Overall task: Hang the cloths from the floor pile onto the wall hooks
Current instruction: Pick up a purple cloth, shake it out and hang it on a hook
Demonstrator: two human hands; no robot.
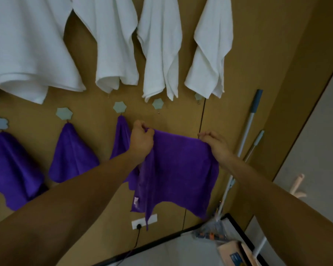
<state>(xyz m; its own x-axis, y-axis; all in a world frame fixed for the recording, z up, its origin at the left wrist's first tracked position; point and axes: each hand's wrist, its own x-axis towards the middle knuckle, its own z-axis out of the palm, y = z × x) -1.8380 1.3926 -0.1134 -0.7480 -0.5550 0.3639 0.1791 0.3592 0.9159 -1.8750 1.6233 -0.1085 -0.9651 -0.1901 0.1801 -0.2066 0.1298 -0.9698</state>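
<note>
Both hands hold one square purple microfibre cloth (181,169) up in front of the ochre-brown wall (238,54). The left hand (142,140) is closed in a fist around the upper left corner of the cloth, and the material hangs below it in gathered folds. The right hand (214,144) pinches the upper right corner between the thumb and the curled fingers. The top edge of the cloth is stretched between the two hands, and the rest hangs down below them, with a small white label (136,201) near the lower left side. Above the cloth, between the two hands and apart from it, is a pale grey flower-shaped wall hook (157,103) that carries nothing. To the left there are three more hooks of the same kind, and each one holds a hung purple cloth (73,154); the nearest of them hangs just beside the left hand. Higher on the wall hangs a row of white towels (160,50). Below the held cloth is a white socket plate (140,223), and the lowest point of the cloth hangs in front of it. On the right a light mop pole with a grey-blue grip (246,127) leans against the wall.
</note>
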